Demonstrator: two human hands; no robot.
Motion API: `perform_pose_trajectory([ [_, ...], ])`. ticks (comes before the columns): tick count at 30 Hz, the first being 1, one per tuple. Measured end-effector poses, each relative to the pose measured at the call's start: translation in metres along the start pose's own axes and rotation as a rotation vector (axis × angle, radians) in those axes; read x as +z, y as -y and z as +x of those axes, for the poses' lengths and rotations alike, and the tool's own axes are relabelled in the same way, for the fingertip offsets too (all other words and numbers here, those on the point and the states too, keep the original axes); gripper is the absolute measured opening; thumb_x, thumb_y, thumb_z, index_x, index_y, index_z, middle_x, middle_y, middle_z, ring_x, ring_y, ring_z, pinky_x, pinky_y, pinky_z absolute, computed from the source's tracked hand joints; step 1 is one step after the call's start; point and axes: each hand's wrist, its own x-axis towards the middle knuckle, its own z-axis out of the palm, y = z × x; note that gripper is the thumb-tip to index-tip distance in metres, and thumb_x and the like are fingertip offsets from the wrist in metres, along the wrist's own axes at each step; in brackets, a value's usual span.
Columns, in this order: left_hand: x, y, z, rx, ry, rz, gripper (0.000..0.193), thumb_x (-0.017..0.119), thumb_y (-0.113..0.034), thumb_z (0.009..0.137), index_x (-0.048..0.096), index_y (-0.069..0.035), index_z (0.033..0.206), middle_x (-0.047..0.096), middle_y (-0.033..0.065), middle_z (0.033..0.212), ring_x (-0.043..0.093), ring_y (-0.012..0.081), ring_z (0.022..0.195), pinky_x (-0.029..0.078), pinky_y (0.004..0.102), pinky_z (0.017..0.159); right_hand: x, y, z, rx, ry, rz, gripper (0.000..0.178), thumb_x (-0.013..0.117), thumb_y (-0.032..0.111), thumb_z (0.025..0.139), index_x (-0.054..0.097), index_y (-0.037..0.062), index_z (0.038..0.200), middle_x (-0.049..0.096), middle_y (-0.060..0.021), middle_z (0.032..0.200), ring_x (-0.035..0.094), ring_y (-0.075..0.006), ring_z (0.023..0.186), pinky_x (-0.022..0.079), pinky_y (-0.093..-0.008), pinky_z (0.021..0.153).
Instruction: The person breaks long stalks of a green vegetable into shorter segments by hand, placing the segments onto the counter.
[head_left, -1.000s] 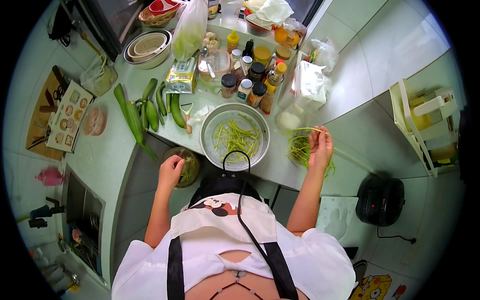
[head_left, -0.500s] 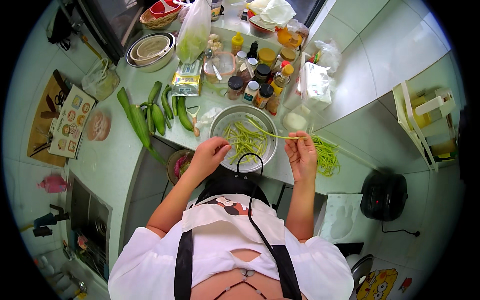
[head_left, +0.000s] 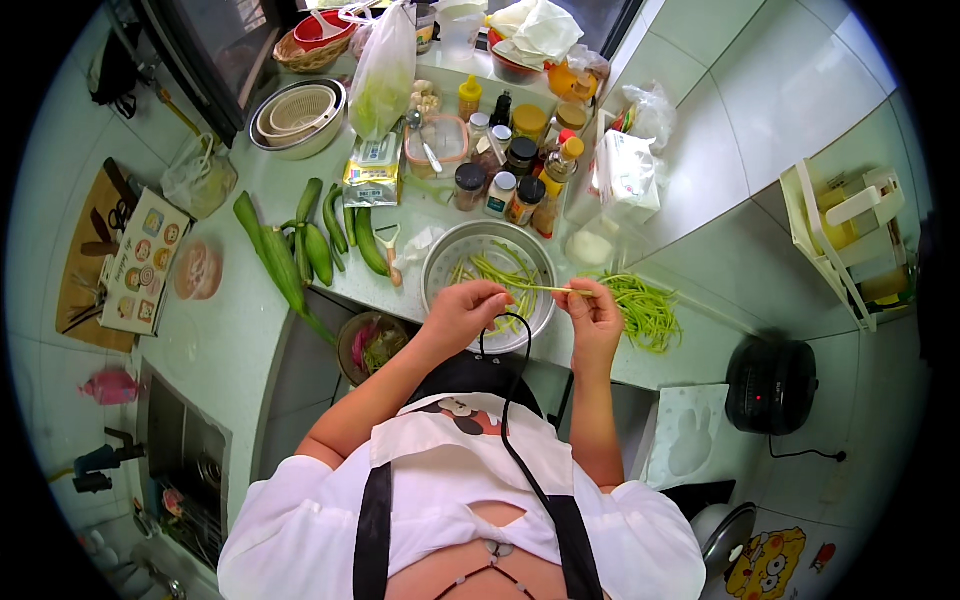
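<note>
hands closer now, both pinching thin green stem (head_left: 545,289) over round steel bowl (head_left: 440,262).

Green cucumbers (head_left: 318,245) lie on the counter (head_left: 215,340) at ten o'clock. Spice jars (head_left: 510,165) cluster at twelve o'clock, stacked bowls (head_left: 297,115) sit at eleven, and a black cooker (head_left: 772,385) stands at four.

Thin pale-green stalk (head_left: 548,289) stretched level above the metal bowl (head_left: 440,262)

Home kitchen here: tiled walls, spice jars (head_left: 500,185) crowding behind the steel bowl (head_left: 488,285), cucumbers (head_left: 320,245) left of it, stacked colanders (head_left: 298,115) beyond.
</note>
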Motion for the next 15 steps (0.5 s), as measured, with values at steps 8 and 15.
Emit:
perform_pose_trajectory([
  [8, 0.001, 0.003, 0.004, -0.066, 0.058, -0.319, 0.024, 0.052, -0.023, 0.094, 0.064, -0.003, 0.100, 0.064, -0.0001, 0.085, 0.057, 0.0055, 0.063, 0.043, 0.0191, 0.054, 0.009, -0.006, -0.010, -0.181, 0.164, -0.341, 0.013, 0.069, -0.001, 0.076, 0.064, 0.0049, 0.087, 0.065, -0.0067, 0.089, 0.061, -0.0127, 0.076, 0.049, -0.0237, 0.063],
  [15, -0.001, 0.003, 0.004, -0.037, -0.015, -0.367, 0.019, 0.055, -0.019, 0.092, 0.064, -0.004, 0.100, 0.065, 0.0008, 0.082, 0.054, 0.0043, 0.058, 0.038, 0.0183, 0.049, 0.025, 0.004, -0.016, -0.266, 0.358, -0.503, 0.020, 0.071, 0.002, 0.073, 0.066, 0.0080, 0.092, 0.064, -0.0048, 0.086, 0.061, -0.0129, 0.074, 0.046, -0.0241, 0.056],
])
